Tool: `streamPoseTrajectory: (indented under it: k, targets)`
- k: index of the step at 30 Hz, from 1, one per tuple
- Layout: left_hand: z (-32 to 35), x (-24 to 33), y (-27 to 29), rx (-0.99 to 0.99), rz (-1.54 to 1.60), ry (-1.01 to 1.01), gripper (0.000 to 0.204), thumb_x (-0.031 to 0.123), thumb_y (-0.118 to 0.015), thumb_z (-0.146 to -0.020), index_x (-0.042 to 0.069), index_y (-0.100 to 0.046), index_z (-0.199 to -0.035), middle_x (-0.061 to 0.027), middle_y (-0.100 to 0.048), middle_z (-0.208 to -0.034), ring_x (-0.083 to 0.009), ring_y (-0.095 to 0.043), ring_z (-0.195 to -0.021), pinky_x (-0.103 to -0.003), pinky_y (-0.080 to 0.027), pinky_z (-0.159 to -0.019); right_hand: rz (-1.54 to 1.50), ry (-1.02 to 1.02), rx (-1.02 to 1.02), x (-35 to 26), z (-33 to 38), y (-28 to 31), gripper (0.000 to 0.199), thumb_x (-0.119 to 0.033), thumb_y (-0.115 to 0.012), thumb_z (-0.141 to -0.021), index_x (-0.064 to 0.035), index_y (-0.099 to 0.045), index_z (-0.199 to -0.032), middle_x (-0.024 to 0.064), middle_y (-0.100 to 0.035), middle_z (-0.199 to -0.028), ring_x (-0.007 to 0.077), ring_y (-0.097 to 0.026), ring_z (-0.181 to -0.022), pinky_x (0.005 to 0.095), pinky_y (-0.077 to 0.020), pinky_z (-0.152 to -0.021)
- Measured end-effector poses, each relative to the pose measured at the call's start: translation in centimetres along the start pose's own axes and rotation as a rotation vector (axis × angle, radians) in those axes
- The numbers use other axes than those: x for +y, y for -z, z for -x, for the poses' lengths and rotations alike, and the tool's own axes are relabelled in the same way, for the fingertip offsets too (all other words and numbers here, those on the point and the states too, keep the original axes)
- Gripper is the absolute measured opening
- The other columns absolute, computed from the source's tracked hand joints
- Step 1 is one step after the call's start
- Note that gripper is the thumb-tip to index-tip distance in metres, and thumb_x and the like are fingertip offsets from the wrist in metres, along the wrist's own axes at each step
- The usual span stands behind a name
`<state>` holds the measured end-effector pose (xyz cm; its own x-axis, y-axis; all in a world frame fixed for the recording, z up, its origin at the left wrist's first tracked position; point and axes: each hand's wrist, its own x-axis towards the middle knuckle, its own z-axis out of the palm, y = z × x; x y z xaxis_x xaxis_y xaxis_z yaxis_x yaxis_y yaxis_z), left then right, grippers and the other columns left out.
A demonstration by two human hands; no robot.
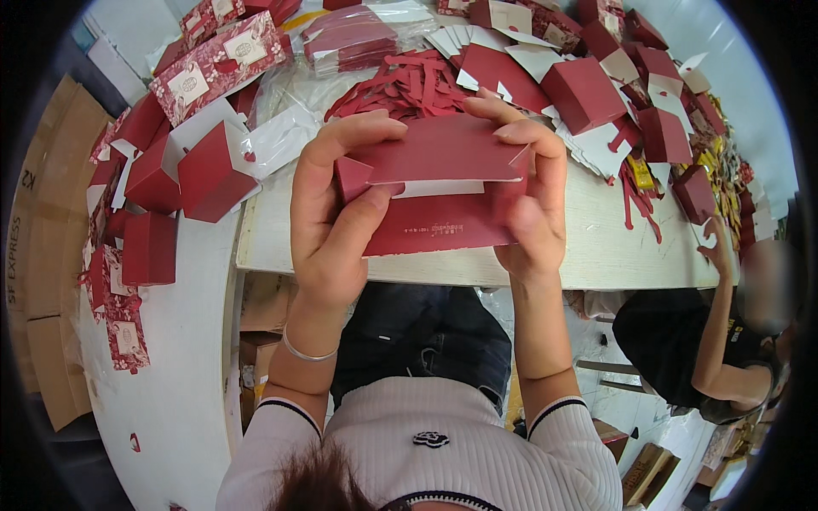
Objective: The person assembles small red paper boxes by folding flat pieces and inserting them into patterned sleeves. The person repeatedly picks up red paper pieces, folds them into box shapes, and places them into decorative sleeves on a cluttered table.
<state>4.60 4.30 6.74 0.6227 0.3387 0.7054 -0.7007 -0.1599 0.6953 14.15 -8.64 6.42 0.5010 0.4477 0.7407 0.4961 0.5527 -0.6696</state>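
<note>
Between my two hands, above the table's near edge, is a dark red cardboard box (452,152) with a white inside. Its near side gapes, with flaps partly folded and a panel with small print below the gap. My left hand (336,209) grips the box's left end, its thumb at the opening and its fingers over the far edge. Around the right end my right hand (537,187) is closed, its thumb blurred against the lower panel. Just beyond the box lies a heap of red ribbon strips (409,81).
Folded red boxes (217,170) and patterned sleeves (226,64) crowd the left. A plastic-wrapped stack of red card (349,38) lies at the back. More boxes (584,94) and small yellow packets (711,162) fill the right, where another person (707,341) sits.
</note>
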Motion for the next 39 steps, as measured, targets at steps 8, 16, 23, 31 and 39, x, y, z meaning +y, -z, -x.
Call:
streamPoseTrajectory:
  k: [8,16,23,31,39]
  targets:
    - [-0.6,-1.2,1.0,-0.094,-0.105,-0.192,0.013,0.000,-0.043,-0.071,0.004,-0.052,-0.079,-0.0182,-0.050,-0.108,-0.0223,-0.045,-0.103,-0.033,-0.032,-0.092,0.004,0.088,-0.004,-0.3,-0.1,-0.1,0.022,0.006,-0.047,-0.072,-0.0011,-0.058,-0.090,0.0156,-0.048,-0.113,0.0244,-0.041,-0.110,0.0341,-0.0289,-0.094]
    - [-0.5,0.2,0.3,-0.040,-0.130,-0.116,0.024,0.000,-0.057,-0.073,0.002,-0.050,-0.095,-0.0146,-0.048,-0.109,-0.0194,-0.046,-0.100,-0.033,-0.035,-0.090,0.175,0.058,-0.076,-1.7,0.0,-0.6,0.041,0.006,-0.052,-0.064,0.0003,-0.054,-0.104,0.0153,-0.046,-0.115,0.0262,-0.041,-0.107,0.0371,-0.0290,-0.094]
    - [-1.0,-0.4,1.1,-0.132,-0.398,-0.350,0.032,0.004,-0.057,-0.074,-0.001,-0.048,-0.105,-0.0132,-0.052,-0.107,-0.0243,-0.047,-0.101,-0.036,-0.033,-0.094,0.401,0.288,-0.045,-0.6,-0.9,-0.7,0.040,0.011,-0.053,-0.059,-0.0002,-0.053,-0.097,0.0146,-0.053,-0.099,0.0314,-0.048,-0.102,0.0447,-0.0307,-0.097]
    - [1.5,-1.8,1.2,0.154,0.281,0.511,0.052,0.016,-0.040,-0.088,0.008,-0.020,-0.136,-0.0131,-0.034,-0.130,-0.0224,-0.038,-0.118,-0.034,-0.033,-0.097,0.323,0.529,-0.030,1.1,1.5,-1.9,0.027,0.004,-0.050,-0.055,0.0004,-0.053,-0.082,0.0179,-0.053,-0.093,0.0360,-0.050,-0.093,0.0435,-0.0407,-0.084]
    - [3.7,-2.5,3.4,0.147,0.038,0.650,0.059,0.029,-0.047,-0.084,0.002,-0.026,-0.133,-0.0184,-0.038,-0.129,-0.0275,-0.038,-0.119,-0.043,-0.031,-0.098,0.509,0.649,0.508,0.4,5.0,1.6,0.017,-0.013,-0.052,-0.078,0.0023,-0.053,-0.087,0.0161,-0.052,-0.092,0.0291,-0.055,-0.081,0.0398,-0.0452,-0.073]
